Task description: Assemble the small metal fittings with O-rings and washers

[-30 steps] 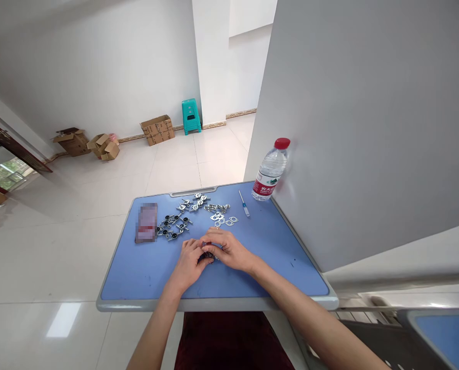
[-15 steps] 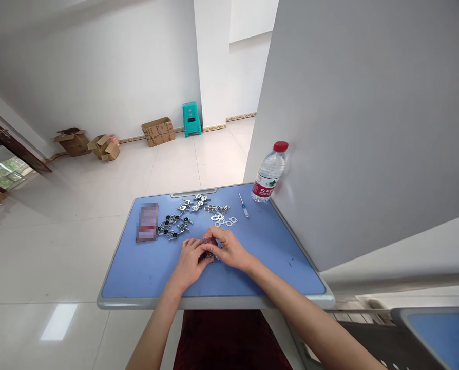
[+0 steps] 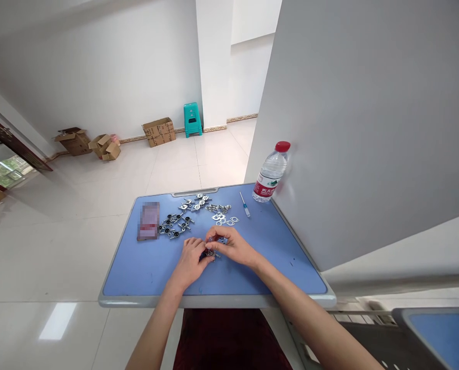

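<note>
The right hand (image 3: pixel 233 246) has edged slightly up the blue bench (image 3: pixel 279 262) to meet the left hand (image 3: pixel 191 263), so the closed fingers (image 3: pixel 217 244) of both can pinch a small metal fitting (image 3: pixel 211 253) steady between them, just in front of the scattered metal pieces (image 3: pixel 194 207)

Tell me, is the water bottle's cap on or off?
On: the red cap sits on top of the neck of the plastic water bottle.
</note>
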Demonstrator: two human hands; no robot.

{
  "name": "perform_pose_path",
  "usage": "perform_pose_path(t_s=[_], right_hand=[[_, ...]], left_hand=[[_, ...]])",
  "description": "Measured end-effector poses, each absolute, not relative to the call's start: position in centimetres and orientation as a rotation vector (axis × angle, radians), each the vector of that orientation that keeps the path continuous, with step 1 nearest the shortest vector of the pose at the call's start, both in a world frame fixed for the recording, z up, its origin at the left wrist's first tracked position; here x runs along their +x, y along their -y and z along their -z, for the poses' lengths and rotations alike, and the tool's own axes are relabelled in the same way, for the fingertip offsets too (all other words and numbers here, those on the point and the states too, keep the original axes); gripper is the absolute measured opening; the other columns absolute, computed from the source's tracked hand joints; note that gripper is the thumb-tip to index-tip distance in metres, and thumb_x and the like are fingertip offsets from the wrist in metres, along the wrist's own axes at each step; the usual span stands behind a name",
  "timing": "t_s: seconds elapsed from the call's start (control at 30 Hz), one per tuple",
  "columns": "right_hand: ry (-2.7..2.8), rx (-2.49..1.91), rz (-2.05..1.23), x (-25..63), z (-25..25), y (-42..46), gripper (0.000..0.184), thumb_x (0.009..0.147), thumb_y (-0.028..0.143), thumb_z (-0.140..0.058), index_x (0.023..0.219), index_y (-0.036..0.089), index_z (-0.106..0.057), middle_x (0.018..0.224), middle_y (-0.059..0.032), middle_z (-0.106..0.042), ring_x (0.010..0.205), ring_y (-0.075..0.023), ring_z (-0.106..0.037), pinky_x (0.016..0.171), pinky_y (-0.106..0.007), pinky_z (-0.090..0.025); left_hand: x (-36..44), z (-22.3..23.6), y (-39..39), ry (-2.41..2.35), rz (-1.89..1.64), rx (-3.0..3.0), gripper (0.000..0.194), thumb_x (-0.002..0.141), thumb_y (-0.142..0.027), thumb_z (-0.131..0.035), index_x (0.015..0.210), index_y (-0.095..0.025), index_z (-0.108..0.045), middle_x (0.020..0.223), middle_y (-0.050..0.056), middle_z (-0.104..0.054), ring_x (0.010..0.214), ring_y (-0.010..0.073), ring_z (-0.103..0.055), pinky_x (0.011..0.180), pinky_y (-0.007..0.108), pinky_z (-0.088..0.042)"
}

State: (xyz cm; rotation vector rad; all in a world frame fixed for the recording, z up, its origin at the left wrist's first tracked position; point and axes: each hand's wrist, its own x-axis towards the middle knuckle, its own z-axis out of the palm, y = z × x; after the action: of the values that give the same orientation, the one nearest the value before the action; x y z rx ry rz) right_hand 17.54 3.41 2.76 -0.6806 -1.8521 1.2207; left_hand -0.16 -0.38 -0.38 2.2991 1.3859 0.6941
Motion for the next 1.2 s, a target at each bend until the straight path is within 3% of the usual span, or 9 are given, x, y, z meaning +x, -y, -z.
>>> perform_pose_path(t_s=[0.4, 0.73, 1.2], right_hand=[[1.893, -0.694, -1.087, 17.1, -2.1, -3.5, 0.025, 0.089, 0.039, -0.060, 0.076, 0.019, -0.053, 0.070, 0.0020, -0.053, 0.064, -0.0128, -0.048, 0.063, -0.026, -0.040], [1.623, -0.795, -1.183, 18.4, -2.0, -4.7, 0.029, 0.081, 0.045, -0.068, 0.074, 0.020, -0.056, 0.069, 0.0008, -0.058, 0.065, -0.0142, -0.052, 0.061, -0.027, -0.042], [1.759, -0.750, -1.175, 18.7, -2.2, -4.7, 0.025, 0.083, 0.039, -0.067, 0.070, 0.019, -0.057, 0.067, 0.0003, -0.059, 0.066, -0.0144, -0.052, 0.061, -0.027, -0.042]], left_hand=[[-0.1, 0.4, 0.4, -1.371, -0.700, 2.332, 0.007, 0.089, -0.022, -0.061, 0.096, -0.022, -0.061, 0.094, 0.002, -0.064, 0.093, 0.0220, -0.055, 0.090, 0.043, -0.042], [0.0, 0.0, 0.4, -1.380, -0.685, 2.297, 0.003, 0.090, -0.024, -0.060, 0.088, -0.023, -0.061, 0.090, 0.002, -0.065, 0.091, 0.0217, -0.056, 0.091, 0.042, -0.040], [-0.1, -0.2, 0.4, -1.378, -0.681, 2.282, 0.001, 0.089, -0.024, -0.061, 0.090, -0.023, -0.062, 0.090, 0.001, -0.065, 0.091, 0.0215, -0.056, 0.089, 0.041, -0.040]])
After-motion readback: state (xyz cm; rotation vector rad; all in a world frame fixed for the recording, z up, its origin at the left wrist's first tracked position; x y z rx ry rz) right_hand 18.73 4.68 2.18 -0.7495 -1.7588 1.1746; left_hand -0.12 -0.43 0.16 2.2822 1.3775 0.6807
